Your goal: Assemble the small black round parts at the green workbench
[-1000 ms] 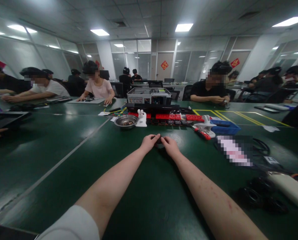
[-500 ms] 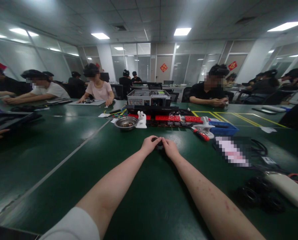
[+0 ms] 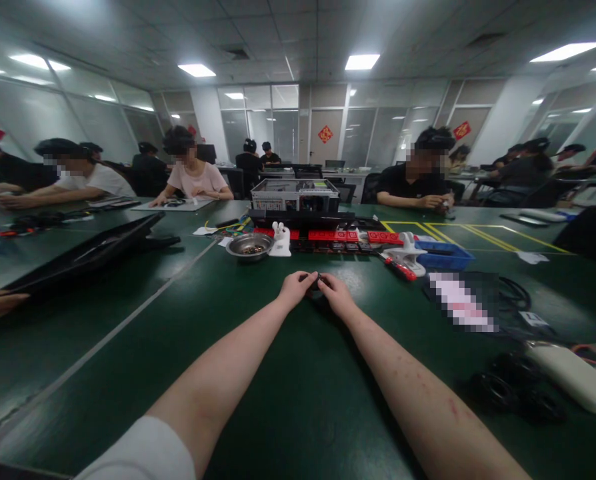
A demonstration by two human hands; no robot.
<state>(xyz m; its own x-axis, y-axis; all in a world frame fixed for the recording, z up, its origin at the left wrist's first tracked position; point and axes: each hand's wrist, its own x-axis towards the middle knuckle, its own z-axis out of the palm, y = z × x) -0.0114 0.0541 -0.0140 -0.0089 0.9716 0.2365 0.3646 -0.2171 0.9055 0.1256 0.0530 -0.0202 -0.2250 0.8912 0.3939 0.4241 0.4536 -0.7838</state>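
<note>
My left hand (image 3: 295,287) and my right hand (image 3: 337,293) meet over the green table (image 3: 258,373), both arms stretched out. Their fingers are pinched together on a small dark part (image 3: 317,285) held between them; too little of it shows to name it. Beyond the hands stand a metal bowl (image 3: 249,246) with small pieces in it, a white holder (image 3: 281,240), a row of red blocks (image 3: 351,236) and an open computer case (image 3: 295,195).
A red-handled tool (image 3: 397,267), a white tool (image 3: 406,251) and a blue tray (image 3: 445,255) lie to the right. Black cables (image 3: 511,393) and a white device (image 3: 573,377) are at near right. A tilted black panel (image 3: 85,253) is at left. Several people sit around the tables.
The person at far left has raised the black panel up off the table at an angle. My hands stay together on the small part, barely shifted.
</note>
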